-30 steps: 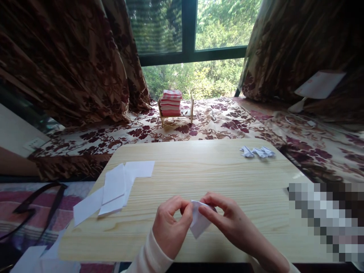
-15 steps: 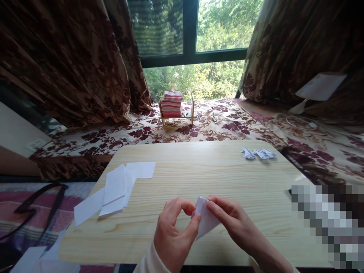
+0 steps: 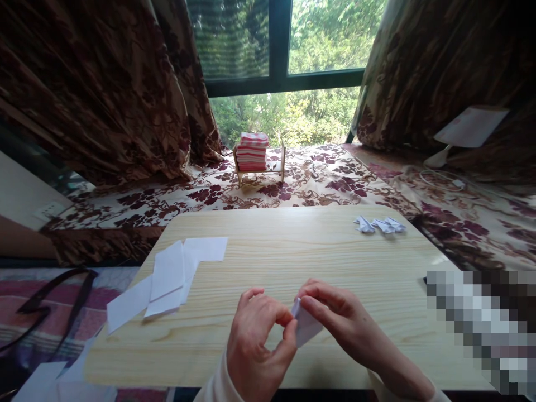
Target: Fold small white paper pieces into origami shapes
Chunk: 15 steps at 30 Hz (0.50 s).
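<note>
A small folded piece of white paper (image 3: 307, 326) is held between my two hands above the near part of the table. With thumb and index finger, my left hand (image 3: 262, 338) pinches its left edge. My right hand (image 3: 339, 315) grips the upper right side, thumb in front and fingers behind, partly covering the top corner. Several folded white paper shapes (image 3: 381, 225) lie at the table's far right corner. On the left side, several flat white paper sheets (image 3: 167, 271) overlap one another.
The light wooden table (image 3: 268, 240) has rounded corners. More white sheets (image 3: 62, 382) lie lower left, off the table. Beyond the table, a small wooden rack (image 3: 262, 172) holds folded pink striped cloths (image 3: 252, 153). A white lamp (image 3: 471, 128) stands at the right.
My left thumb and index finger have closed together on the paper's left edge. My right fingers have shifted slightly up and left over its top corner.
</note>
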Tool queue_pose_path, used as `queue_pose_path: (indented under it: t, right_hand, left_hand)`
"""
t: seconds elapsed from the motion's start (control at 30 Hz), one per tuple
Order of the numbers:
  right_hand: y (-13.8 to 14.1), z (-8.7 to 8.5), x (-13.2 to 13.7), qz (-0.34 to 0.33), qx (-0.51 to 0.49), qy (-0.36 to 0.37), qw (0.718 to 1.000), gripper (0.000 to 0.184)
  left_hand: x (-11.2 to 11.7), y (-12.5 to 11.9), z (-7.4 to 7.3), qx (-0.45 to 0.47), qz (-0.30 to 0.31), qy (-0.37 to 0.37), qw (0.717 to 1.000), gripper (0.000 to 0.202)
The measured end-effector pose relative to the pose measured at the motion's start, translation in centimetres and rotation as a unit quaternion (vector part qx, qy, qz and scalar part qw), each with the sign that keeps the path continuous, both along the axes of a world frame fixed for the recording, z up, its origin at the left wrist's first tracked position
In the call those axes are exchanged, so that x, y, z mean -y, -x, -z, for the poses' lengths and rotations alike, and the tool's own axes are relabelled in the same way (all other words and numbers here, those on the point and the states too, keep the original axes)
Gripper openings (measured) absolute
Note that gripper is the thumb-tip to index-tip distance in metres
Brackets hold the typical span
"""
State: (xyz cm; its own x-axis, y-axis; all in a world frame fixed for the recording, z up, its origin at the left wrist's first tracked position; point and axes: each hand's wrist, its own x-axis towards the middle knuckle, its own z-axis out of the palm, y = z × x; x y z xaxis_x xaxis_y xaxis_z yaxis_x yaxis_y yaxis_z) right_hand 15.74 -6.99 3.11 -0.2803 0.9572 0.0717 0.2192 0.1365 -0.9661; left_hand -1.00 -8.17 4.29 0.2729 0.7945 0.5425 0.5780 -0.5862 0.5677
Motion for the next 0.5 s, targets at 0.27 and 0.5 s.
queue_pose_path:
  t: [0.27,0.5]
  right_hand:
    - [0.23,-0.24,0.28,0.003,-0.003,-0.024,1.000,0.018]
    - [0.05,-0.33,0.42,-0.011,-0.051,0.039,0.998,0.026]
  left_hand:
    - [0.15,-0.14,-0.27,-0.005,-0.002,-0.006,1.000,0.018]
    - [0.73,0.34,-0.06,0.007,0.001,0.054,0.999,0.014]
